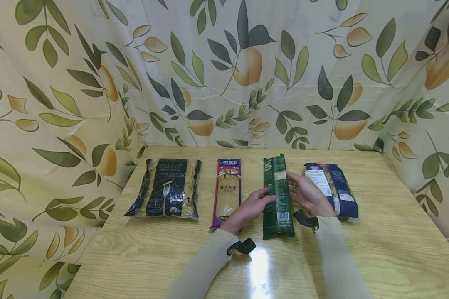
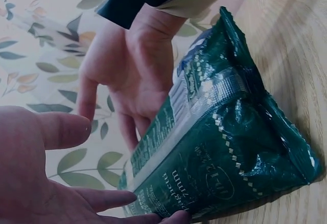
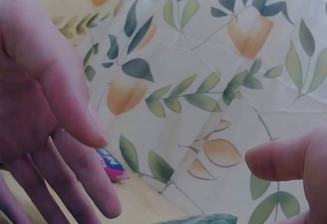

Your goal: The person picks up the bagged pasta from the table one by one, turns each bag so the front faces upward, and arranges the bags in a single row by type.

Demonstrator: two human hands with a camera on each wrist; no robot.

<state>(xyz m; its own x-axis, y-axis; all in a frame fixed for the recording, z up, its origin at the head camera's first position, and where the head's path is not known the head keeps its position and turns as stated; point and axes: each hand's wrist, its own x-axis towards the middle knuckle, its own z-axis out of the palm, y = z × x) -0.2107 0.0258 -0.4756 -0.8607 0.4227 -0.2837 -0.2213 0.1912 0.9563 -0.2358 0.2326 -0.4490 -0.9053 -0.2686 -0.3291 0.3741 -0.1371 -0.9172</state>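
Observation:
A green spaghetti packet [image 1: 278, 203] lies lengthwise on the table between the two hands, its barcode end towards the person. At its left edge, the left hand [image 1: 252, 207] touches it with extended fingers, thumb apart. From the other side the right hand [image 1: 308, 193] reaches the right edge with loosely bent fingers. In the left wrist view, the left hand's fingertips meet the packet's [image 2: 189, 152] printed side, while the right hand's [image 2: 138, 65] fingertips are hidden behind it. Only a strip of the packet [image 3: 204, 219] shows in the right wrist view, below the right thumb [image 3: 281, 157].
A purple pasta packet [image 1: 228, 187] lies left of the green one, partly behind the left hand. Farther left is a black penne bag [image 1: 172, 191]. A dark blue packet [image 1: 340, 191] lies right of the right hand. Patterned curtain [image 1: 224, 83] borders the wooden table [image 1: 134, 257].

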